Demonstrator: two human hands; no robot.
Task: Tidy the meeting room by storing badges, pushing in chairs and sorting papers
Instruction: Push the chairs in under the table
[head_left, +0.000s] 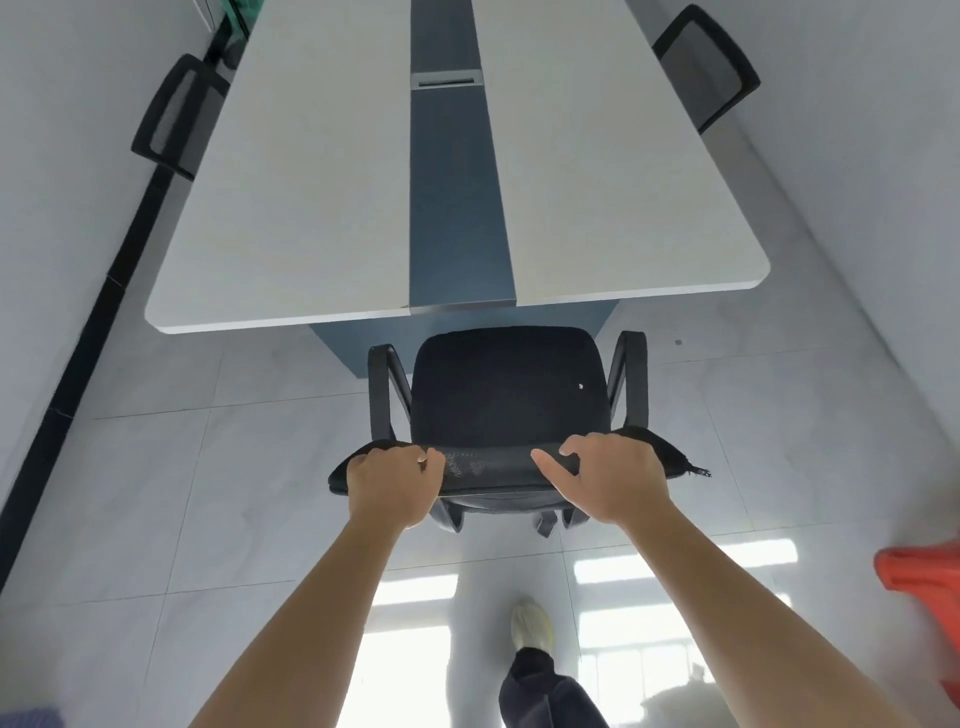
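Black mesh office chair (506, 389) stands at the desk (311, 208) end, seat not yet under. Left grip (392, 488) and right grip (608, 483) clamp its backrest top. Side chairs (176, 114) look tucked in already.

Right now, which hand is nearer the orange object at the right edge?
Right. The right hand grips the chair backrest at the end toward the orange object; the left hand grips its opposite end, farther off.

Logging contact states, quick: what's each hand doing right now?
Left hand: grips the top of the chair backrest.
Right hand: grips the same backrest top.
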